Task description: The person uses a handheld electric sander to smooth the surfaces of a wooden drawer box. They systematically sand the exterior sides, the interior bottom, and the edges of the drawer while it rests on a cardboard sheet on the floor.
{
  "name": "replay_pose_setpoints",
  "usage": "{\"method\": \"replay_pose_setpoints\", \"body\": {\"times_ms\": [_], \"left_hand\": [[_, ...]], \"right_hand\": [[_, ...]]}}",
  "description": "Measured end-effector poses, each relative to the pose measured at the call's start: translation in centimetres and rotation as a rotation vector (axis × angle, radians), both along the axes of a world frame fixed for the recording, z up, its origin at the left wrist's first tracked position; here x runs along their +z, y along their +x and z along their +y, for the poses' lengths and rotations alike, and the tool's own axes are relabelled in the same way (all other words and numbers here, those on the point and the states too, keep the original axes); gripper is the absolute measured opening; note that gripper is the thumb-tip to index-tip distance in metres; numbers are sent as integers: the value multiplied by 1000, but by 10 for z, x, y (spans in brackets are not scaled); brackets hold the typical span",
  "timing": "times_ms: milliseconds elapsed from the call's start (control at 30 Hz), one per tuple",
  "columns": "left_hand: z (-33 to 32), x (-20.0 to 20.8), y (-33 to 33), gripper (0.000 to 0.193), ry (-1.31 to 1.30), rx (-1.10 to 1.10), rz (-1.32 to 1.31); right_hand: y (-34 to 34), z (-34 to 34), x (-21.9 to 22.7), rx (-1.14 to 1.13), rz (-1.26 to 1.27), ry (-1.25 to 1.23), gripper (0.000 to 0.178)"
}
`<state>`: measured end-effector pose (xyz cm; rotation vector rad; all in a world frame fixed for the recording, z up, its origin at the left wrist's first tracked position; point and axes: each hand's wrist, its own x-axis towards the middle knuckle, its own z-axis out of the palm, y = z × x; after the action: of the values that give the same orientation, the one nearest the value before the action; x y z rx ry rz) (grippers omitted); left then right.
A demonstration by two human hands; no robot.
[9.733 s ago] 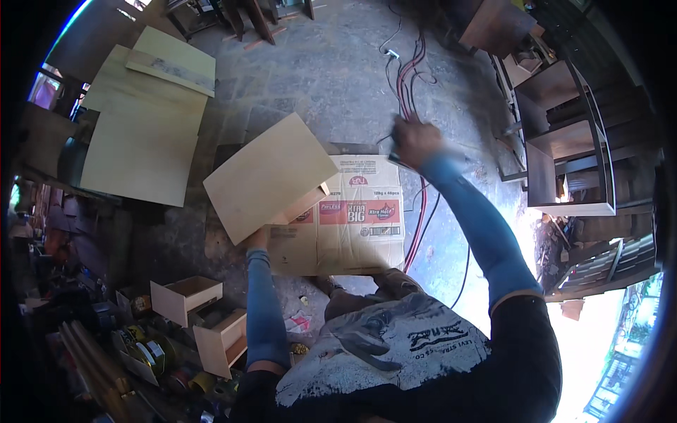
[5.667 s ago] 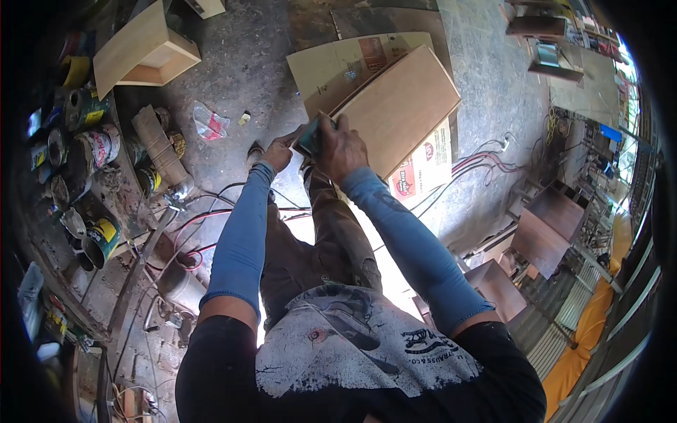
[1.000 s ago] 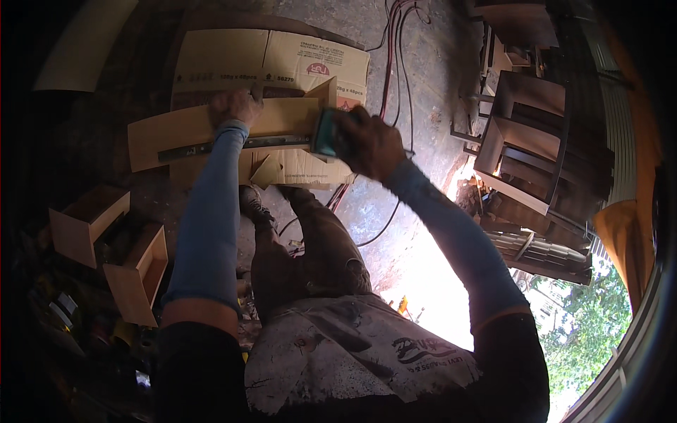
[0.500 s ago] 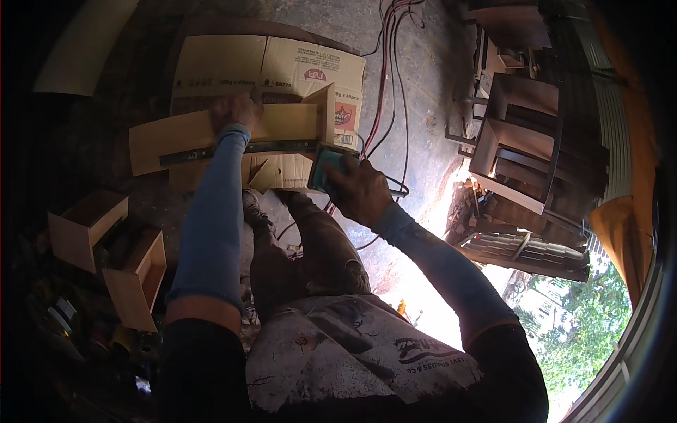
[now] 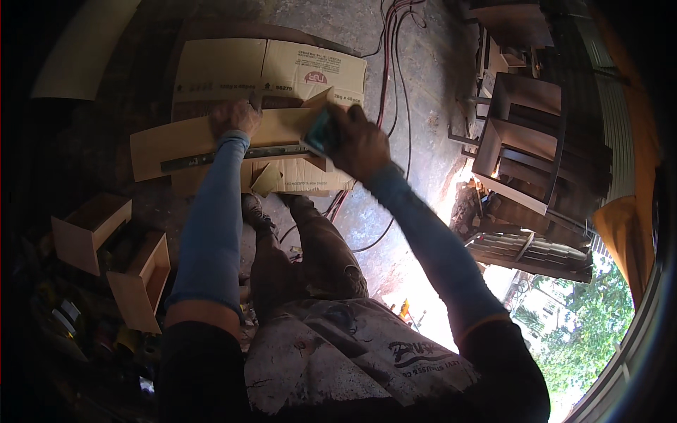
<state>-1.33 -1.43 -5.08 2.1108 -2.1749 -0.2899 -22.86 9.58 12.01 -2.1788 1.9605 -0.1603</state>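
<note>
A light wooden drawer (image 5: 159, 146) with a metal slide rail (image 5: 271, 152) along its near side lies on flattened cardboard (image 5: 220, 62). My left hand (image 5: 236, 117) is closed over the drawer's top edge near the middle, its fingertips partly hidden. In my right hand (image 5: 363, 144) is a teal power sander (image 5: 321, 132), gripped from its right side. The sander is at the drawer's right end and covers part of that corner. Whether its pad touches the wood, I cannot tell.
Two small wooden drawers (image 5: 137, 292) stand on the floor at left. Red and black cables (image 5: 386, 77) run across the floor at right. Farther right are a dark shelf unit (image 5: 525, 134) and stacked slats (image 5: 529, 255). My legs (image 5: 317, 243) are just below the cardboard.
My right hand has lifted the sander away from the rail's right end, up and slightly left to the drawer's top corner. The left hand keeps its hold on the drawer's edge.
</note>
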Motion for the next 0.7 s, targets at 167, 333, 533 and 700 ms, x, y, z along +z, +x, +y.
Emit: {"method": "replay_pose_setpoints", "body": {"times_ms": [167,333,533,700], "left_hand": [[1,4,-8,60,82,16,19],[-1,-6,-4,58,48,25,21],[1,-19,-9,56,-7,-3,70],[-2,2,-14,49,178,58,-38]], "right_hand": [[7,90,8,-42,53,83,52],[-3,4,2,-96,54,10,48],[-28,-96,-9,-85,106,-196,42],[-15,15,-4,-120,-15,-63,58]]}}
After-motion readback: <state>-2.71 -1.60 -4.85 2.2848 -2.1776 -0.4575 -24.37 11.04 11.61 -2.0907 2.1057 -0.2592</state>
